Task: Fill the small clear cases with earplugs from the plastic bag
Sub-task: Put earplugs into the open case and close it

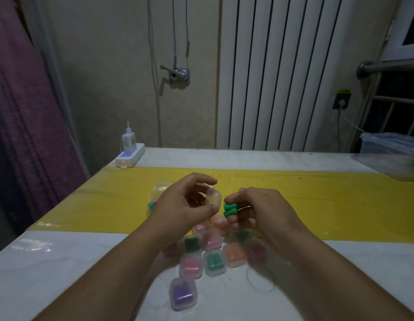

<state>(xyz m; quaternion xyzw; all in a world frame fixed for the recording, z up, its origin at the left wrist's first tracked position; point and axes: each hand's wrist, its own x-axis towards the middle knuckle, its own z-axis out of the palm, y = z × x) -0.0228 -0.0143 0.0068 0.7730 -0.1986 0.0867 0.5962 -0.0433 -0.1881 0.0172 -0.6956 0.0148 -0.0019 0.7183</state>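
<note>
The room is dim and the picture grainy, its colours muted. Pale glare lies on the glossy table [30, 249] near its left edge. The green earplugs [230, 210] in my fingers [233, 197] look fairly sharp, but the clear cases [211, 262] under my wrists smear. The radiator [282, 72] lines bow toward the frame's edges.

The cluster of filled cases [211, 262] is sitting on the table [62, 262], between the two forearms. Just behind the cluster, the left hand [187, 205] is holding a single case [214, 197]. To that case's right, the right hand [264, 209] is pinching two earplugs [230, 210], one above the other. The plastic bag [158, 198] is lying behind-left of the cluster, partly hidden by the left hand. Far behind-left, a power strip [129, 158] is resting at the table's back edge. Far behind-right, a storage box [391, 154] is standing.
</note>
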